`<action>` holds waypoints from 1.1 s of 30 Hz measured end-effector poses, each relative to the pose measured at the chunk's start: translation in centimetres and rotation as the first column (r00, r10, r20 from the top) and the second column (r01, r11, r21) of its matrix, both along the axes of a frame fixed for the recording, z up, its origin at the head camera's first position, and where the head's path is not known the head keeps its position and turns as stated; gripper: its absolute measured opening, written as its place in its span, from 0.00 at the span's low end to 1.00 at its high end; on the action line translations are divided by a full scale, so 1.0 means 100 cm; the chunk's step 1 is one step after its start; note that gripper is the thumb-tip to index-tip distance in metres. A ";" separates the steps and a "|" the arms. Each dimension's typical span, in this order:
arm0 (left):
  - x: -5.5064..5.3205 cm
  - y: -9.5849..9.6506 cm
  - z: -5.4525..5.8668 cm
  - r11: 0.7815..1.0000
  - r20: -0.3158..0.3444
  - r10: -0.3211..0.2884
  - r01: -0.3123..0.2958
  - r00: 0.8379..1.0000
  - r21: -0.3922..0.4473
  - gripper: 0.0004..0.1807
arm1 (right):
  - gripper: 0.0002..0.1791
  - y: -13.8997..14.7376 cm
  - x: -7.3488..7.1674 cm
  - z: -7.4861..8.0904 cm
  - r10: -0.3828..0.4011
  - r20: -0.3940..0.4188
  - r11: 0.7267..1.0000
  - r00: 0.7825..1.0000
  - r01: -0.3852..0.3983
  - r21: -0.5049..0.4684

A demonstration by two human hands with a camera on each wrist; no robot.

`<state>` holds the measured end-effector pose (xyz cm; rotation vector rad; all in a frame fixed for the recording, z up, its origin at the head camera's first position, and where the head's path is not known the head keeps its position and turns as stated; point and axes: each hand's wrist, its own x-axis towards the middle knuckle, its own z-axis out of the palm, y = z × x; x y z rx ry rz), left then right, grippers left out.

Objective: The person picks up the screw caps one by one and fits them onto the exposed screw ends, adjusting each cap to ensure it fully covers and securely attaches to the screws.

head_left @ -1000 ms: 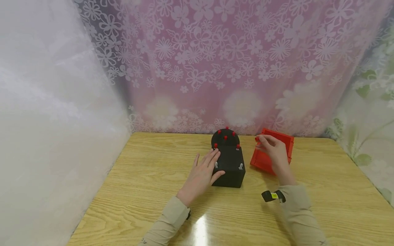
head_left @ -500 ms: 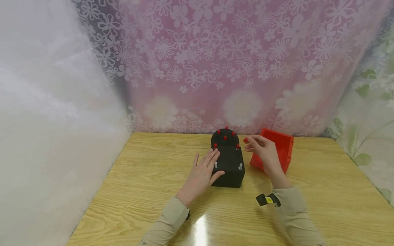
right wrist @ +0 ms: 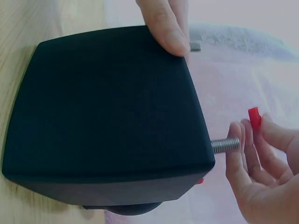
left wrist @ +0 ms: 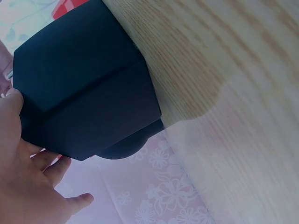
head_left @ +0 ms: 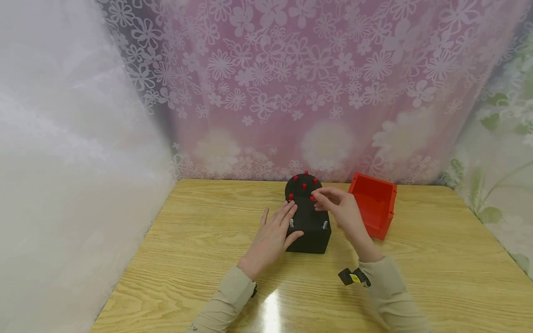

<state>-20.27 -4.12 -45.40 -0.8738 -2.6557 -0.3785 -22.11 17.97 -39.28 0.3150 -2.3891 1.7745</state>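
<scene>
In the head view a black box [head_left: 309,217] with a rounded back panel [head_left: 296,186] stands mid-table. Threaded metal bolts [right wrist: 225,145] stick out of its top, two near the front bare. Small red caps [head_left: 291,197] sit on the panel and on the box's back left. My left hand [head_left: 272,236] lies over the box's left side with fingers extended, thumb at the front edge. Above the box's back right, my right hand [head_left: 343,210] pinches a red cap [right wrist: 254,118] between thumb and finger. In the right wrist view this cap is apart from the nearer bolt.
Right of the box, a red open bin [head_left: 376,206] tilts toward me on the wooden table [head_left: 200,240]. A flowered pink curtain [head_left: 258,138] hangs just behind the table's back edge. A pale sheet [head_left: 83,162] closes off the left side.
My right hand has carried the red cap leftward from in front of the bin to over the black box's back right. The left hand has stayed in place on the box.
</scene>
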 end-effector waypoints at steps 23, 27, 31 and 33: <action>0.000 -0.002 0.001 0.998 0.017 -0.035 0.034 0.999 0.048 0.38 | 0.11 -0.033 0.017 -0.001 0.139 -0.228 0.934 0.964 -0.051 0.354; -0.001 -0.002 0.000 0.997 0.024 -0.049 0.047 0.999 0.069 0.37 | 0.11 -0.035 0.017 -0.003 0.147 -0.234 0.927 0.961 -0.051 0.371; -0.003 -0.003 -0.001 0.995 0.028 -0.057 0.054 0.998 0.085 0.38 | 0.10 -0.036 0.015 -0.005 0.162 -0.260 0.917 0.952 -0.048 0.395; -0.003 -0.003 0.000 0.994 0.022 -0.063 0.061 0.998 0.093 0.38 | 0.10 -0.037 0.015 -0.006 0.170 -0.284 0.910 0.944 -0.040 0.412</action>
